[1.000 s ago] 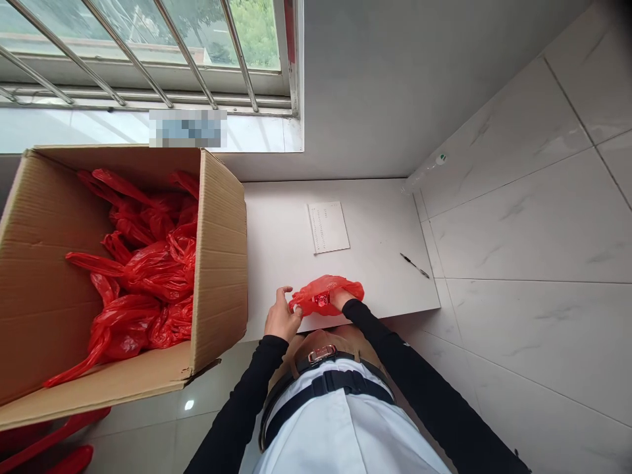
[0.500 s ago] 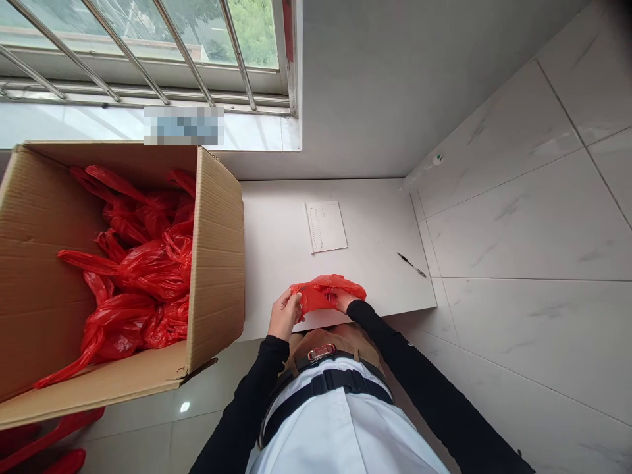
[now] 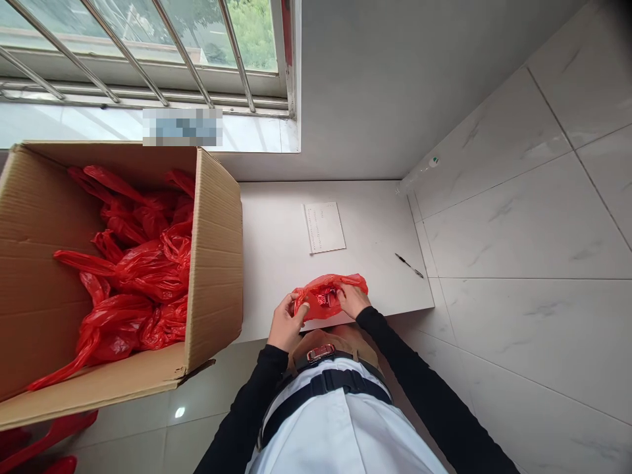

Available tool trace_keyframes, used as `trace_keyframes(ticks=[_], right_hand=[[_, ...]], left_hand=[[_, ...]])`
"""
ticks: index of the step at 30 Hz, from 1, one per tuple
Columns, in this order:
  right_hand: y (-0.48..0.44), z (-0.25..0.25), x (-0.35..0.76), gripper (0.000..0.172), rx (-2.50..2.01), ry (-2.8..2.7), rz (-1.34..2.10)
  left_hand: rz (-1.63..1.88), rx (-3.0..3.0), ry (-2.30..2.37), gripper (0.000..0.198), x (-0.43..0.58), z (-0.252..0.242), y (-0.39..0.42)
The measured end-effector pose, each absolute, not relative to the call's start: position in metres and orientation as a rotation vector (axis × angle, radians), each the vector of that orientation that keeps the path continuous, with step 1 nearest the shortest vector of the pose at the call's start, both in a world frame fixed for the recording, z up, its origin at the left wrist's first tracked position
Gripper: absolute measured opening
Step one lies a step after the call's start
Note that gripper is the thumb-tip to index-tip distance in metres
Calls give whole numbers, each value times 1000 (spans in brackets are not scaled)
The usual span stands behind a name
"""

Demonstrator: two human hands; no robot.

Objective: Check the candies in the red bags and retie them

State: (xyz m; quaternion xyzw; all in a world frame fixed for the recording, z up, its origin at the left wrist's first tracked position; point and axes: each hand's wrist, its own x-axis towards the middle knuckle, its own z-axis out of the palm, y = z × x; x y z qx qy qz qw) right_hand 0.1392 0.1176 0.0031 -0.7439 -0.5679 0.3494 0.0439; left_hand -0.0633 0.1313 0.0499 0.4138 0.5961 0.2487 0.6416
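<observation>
A red plastic bag [image 3: 320, 308] lies at the front edge of the white table, its mouth spread open. My left hand [image 3: 289, 322] grips the bag's left rim between thumb and fingers. At the bag's right side, my right hand [image 3: 352, 301] has its fingers bent over the rim and partly inside. Small shiny red pieces [image 3: 326, 298] show within the bag, too small to name. The right fingertips are partly hidden by the plastic, and what they pinch is unclear.
To the left stands an open cardboard box [image 3: 217, 257] holding several knotted red bags [image 3: 153, 266]. A sheet of paper [image 3: 324, 228] and a pen [image 3: 409, 265] lie on the white table [image 3: 276, 217]. A clear bottle [image 3: 415, 176] is at the back right corner, by the tiled wall.
The bag's mouth has opened wider, showing the red pieces inside. My right hand has drawn up out of the bag toward its right rim; my left hand keeps its hold.
</observation>
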Motion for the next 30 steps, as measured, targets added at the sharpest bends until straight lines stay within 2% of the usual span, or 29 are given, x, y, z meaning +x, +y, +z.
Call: trace_keyframes(ticks=[1, 4, 8, 10, 13, 15, 17, 19, 22, 23, 25, 27, 30], right_hand=[[114, 8, 143, 26, -2252, -1722, 1007], [103, 16, 150, 38, -2260, -1630, 751], [101, 7, 154, 72, -2344, -1495, 529], [104, -1, 157, 79, -2357, -1428, 521], [109, -9, 166, 72, -2368, -1327, 585], [112, -9, 173, 54, -2369, -1279, 652], [112, -2, 178, 39, -2338, -1275, 704], [109, 13, 178, 39, -2274, -1306, 713], [102, 43, 165, 41, -2108, -1417, 766], [100, 52, 158, 38, -2036, -1473, 817], [97, 68, 142, 35, -1879, -1594, 947], [98, 78, 129, 40, -1770, -1657, 1049], [103, 87, 119, 23, -1750, -1624, 1074]], left_hand=[[584, 982, 1369, 26, -66, 53, 130], [642, 1129, 1392, 20, -73, 62, 127], [715, 1329, 1385, 15, -75, 66, 122], [698, 1434, 1298, 15, -72, 60, 121], [655, 1514, 1190, 38, -64, 41, 123], [647, 1496, 1212, 62, -59, 25, 125], [641, 1476, 1265, 73, -57, 11, 128], [634, 1475, 1299, 62, -58, 2, 130], [625, 1504, 1288, 27, -60, 0, 130], [626, 1513, 1275, 22, -60, 3, 129], [641, 1526, 1241, 22, -58, 12, 128], [666, 1538, 1199, 23, -54, 24, 126], [709, 1556, 1136, 23, -47, 45, 124]])
